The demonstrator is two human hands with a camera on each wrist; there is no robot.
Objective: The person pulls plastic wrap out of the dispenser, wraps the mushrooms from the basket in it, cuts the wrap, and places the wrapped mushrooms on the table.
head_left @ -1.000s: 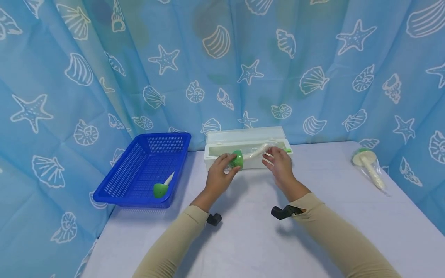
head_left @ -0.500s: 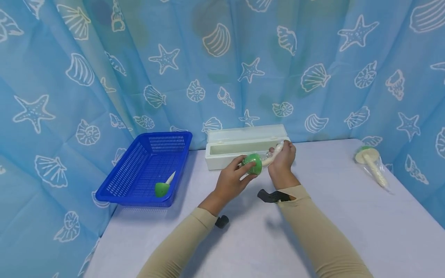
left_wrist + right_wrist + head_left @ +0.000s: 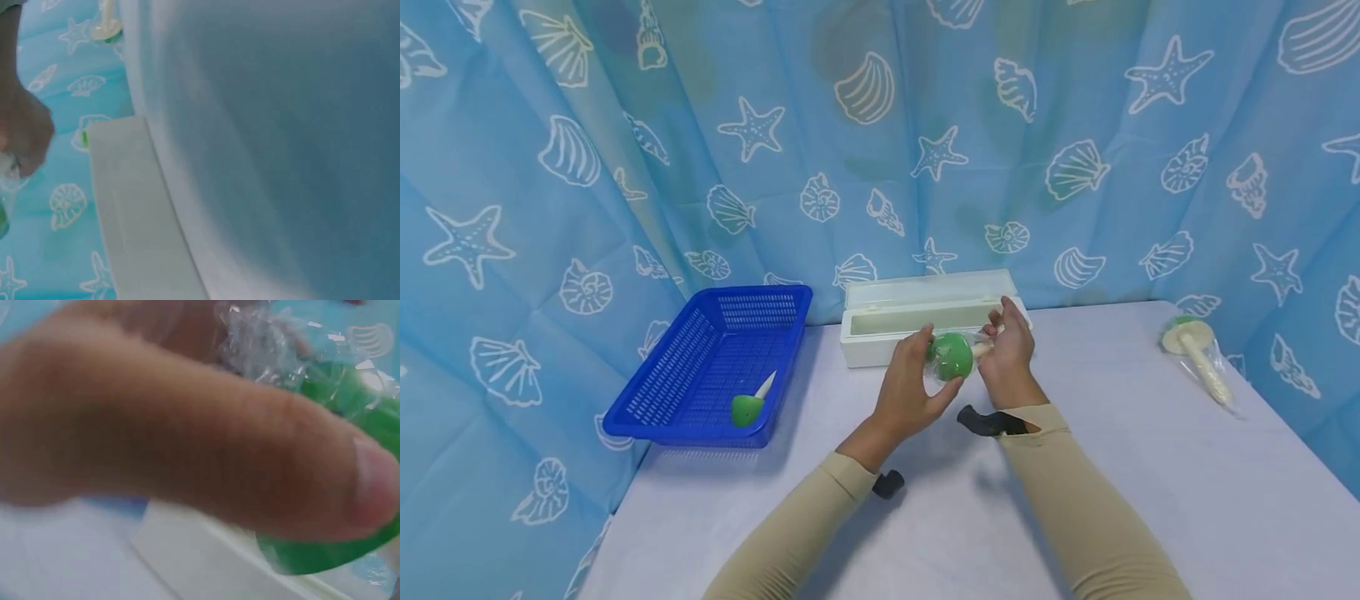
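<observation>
spread wider than half a second ago, the left grip (image 3: 906,387) is cupped around the green-capped mushroom (image 3: 953,357), whose stem (image 3: 981,350) is held by the right grip (image 3: 1009,354) at the white box's (image 3: 874,352) five o'clock, film (image 3: 256,344) not yet removed.

The left hand (image 3: 908,388), thumb (image 3: 943,397) apart from fingers (image 3: 916,348), is beside the partly curled right hand (image 3: 1009,357).

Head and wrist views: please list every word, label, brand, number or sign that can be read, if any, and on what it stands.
No text can be read in any view.
Curtain: only white shell and starfish drawings.
Box, basket: no lettering visible.
Held mushroom: no print can be made out.
Basket mushroom, mushroom at right: any marks are too small to read.
</observation>
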